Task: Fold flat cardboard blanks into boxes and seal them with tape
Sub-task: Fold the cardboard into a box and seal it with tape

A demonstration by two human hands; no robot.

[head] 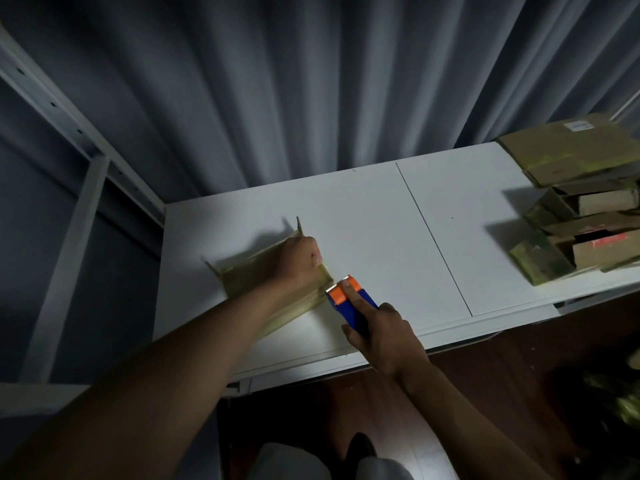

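Both forearms are bare all the way up to the edge of the shot, so no sleeves or cuffs anywhere, and no watch, bracelet or rings on the left hand (300, 259) or the right hand (382, 336). No gloves either. Nails look short on the fingers you can see. Down at the bottom there's light grey fabric over the knees (294, 460), probably trousers or shorts, can't tell which. Between them a dark shoe (360, 446) pokes out, black or close to it, too dim for details.
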